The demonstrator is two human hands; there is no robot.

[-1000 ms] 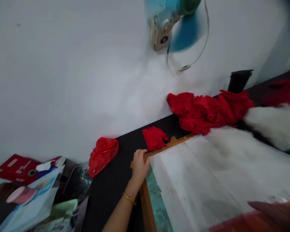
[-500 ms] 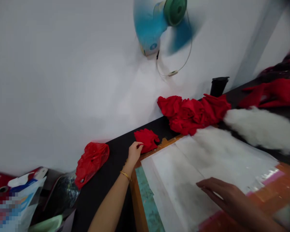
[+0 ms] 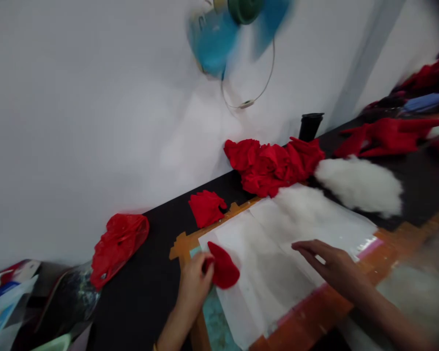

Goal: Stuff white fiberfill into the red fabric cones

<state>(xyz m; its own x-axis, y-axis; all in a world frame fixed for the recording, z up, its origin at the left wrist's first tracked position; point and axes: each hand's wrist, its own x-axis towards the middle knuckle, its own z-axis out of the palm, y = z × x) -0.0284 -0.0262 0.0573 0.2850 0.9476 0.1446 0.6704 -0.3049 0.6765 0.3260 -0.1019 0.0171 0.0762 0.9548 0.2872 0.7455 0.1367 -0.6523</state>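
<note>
My left hand [image 3: 197, 278] is closed on the edge of a small red fabric piece [image 3: 225, 267] with a curved outline, above the left end of a white sheet [image 3: 256, 312]. To the right, my right hand [image 3: 325, 258] hovers over the sheet, fingers stretched forward and thumb near them, with nothing visible in it. White fluffy stuffing [image 3: 300, 200] lies on the far part of the sheet. Beyond my left hand is a small stack of red fabric pieces [image 3: 206, 208]. A larger crumpled heap of red fabric [image 3: 272, 165] sits against the wall.
A clump of white stuffing [image 3: 358, 185] and more red fabric [image 3: 391, 136] lie at the right. A black cup-like container [image 3: 310, 126] stands by the wall. At left are a red plastic bag [image 3: 119, 246] and assorted packages [image 3: 7, 307]. A blue fan [image 3: 215, 39] spins above.
My left hand has drawn back from the red stack toward me and now carries one red piece over the sheet. The right hand stays above the sheet. The view has shifted somewhat right.
</note>
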